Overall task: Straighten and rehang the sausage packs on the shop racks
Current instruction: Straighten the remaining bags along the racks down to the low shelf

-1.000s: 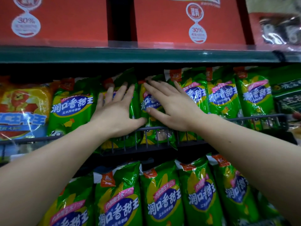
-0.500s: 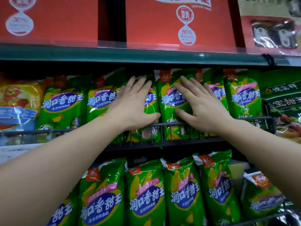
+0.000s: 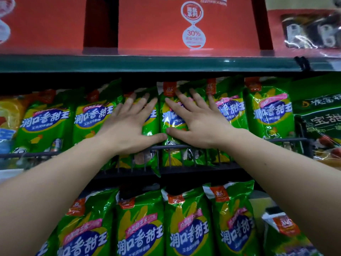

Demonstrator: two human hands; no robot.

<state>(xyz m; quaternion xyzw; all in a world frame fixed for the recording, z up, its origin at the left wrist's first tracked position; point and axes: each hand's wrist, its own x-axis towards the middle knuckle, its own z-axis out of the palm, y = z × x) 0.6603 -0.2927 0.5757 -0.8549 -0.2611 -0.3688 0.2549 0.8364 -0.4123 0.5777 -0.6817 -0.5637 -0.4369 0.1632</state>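
Observation:
A row of green sausage packs with blue labels stands in a black wire rack (image 3: 282, 139) under a green shelf. My left hand (image 3: 129, 124) lies flat, fingers spread, on one middle pack (image 3: 152, 127). My right hand (image 3: 199, 122) presses flat on the neighbouring pack (image 3: 168, 115) to its right. The two thumbs nearly touch just above the rack's front rail. More green packs (image 3: 269, 111) stand upright at the right and left (image 3: 46, 124) of the hands. A second row of the same packs (image 3: 140, 224) fills the rack below.
A green shelf edge (image 3: 147, 63) runs above, carrying red boxes (image 3: 188, 24). Yellow and blue packs (image 3: 9, 122) sit at the far left. A dark green bag (image 3: 321, 119) stands at the far right. My forearms cross the lower rack.
Both hands have come closer together on the middle packs; the right hand slid left so the thumbs almost meet. The view has shifted slightly right.

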